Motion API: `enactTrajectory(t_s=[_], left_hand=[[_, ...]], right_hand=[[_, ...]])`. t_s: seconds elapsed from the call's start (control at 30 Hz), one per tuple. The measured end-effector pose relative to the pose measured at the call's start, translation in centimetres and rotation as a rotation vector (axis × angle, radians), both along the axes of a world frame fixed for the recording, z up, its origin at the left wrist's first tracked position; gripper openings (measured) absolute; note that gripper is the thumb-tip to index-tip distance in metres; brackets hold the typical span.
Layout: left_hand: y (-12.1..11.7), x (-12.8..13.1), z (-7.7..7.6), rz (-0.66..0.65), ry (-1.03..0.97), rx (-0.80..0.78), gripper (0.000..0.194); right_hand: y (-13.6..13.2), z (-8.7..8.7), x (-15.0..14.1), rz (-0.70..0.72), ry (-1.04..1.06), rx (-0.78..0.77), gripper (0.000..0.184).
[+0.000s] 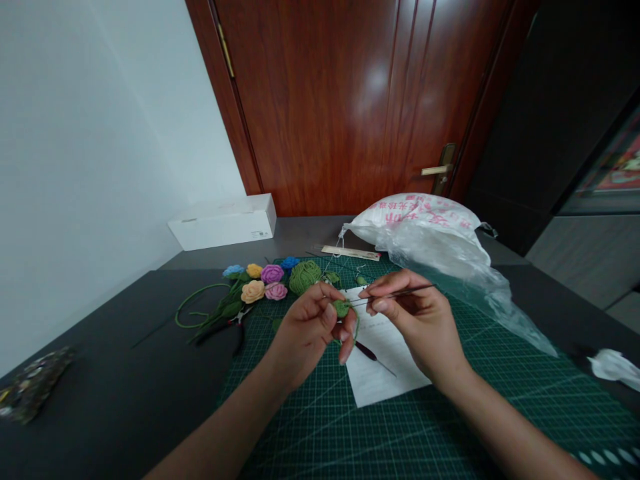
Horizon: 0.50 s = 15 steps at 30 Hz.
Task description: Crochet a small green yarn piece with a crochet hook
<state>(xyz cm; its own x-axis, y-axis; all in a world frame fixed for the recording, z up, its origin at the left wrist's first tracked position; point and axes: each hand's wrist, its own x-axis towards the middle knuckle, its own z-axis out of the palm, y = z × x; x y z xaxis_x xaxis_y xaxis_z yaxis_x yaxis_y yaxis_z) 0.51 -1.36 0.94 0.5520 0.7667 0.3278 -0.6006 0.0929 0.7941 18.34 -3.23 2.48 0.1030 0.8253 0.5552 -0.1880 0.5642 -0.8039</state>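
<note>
While the left grip (pixel 306 333) pinches green crochet (pixel 341 308), the right grip (pixel 413 317) pinches a crochet hook (pixel 415 289).

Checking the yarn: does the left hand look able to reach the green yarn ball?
Likely yes: nothing lies between the left hand and green yarn ball, though the hand pinches a crocheted piece.

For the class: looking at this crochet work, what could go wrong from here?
The small green crocheted piece is pinched in the left hand, so it might slip and lose stitches. The crochet hook in the right hand lies close to the plastic bag and could snag it. The second crochet hook, lying on the paper sheet, might get knocked aside.
</note>
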Motion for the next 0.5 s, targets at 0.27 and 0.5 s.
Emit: enactTrajectory(t_s=[0.27,0.5], left_hand=[[-0.31,0.03,0.14,-0.017,0.031,-0.009,0.01],[-0.17,0.01,0.07,0.001,0.04,0.002,0.014]], right_hand=[[-0.22,0.12,-0.27,-0.027,-0.022,-0.024,0.013],[-0.36,0.07,-0.37,-0.075,0.051,-0.045,0.012]])
